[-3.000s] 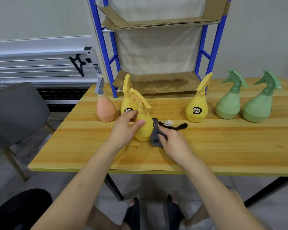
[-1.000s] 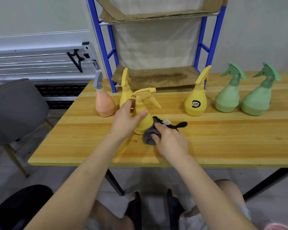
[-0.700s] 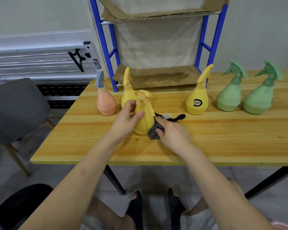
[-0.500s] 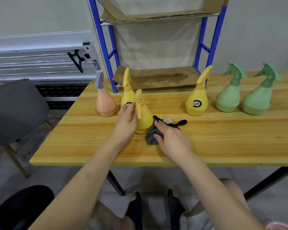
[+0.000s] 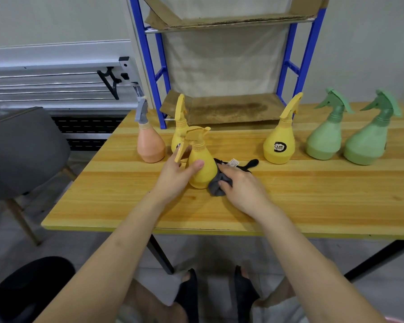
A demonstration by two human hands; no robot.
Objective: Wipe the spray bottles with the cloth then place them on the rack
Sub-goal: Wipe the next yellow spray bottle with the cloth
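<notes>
A yellow spray bottle (image 5: pixel 204 165) stands upright on the wooden table (image 5: pixel 289 194). My left hand (image 5: pixel 175 176) grips its body from the left, thumb across the front. My right hand (image 5: pixel 240 185) holds a bunched dark grey cloth (image 5: pixel 216 186) against the bottle's lower right side. Other bottles stand behind: an orange one (image 5: pixel 149 145), a yellow one (image 5: pixel 180 127) partly hidden, a yellow one with a label (image 5: pixel 281 143), and two green ones (image 5: pixel 325 138) (image 5: pixel 369 142). The blue rack (image 5: pixel 296 64) with cardboard shelves rises at the table's far edge.
A grey chair (image 5: pixel 21 150) stands to the left of the table. My feet in dark sandals (image 5: pixel 215 297) are below the table's near edge. A metal frame (image 5: pixel 56 85) lines the wall at the left.
The held yellow bottle has been turned about its axis, its trigger swinging round to the left. My right hand keeps the cloth at the bottle's lower right side.
</notes>
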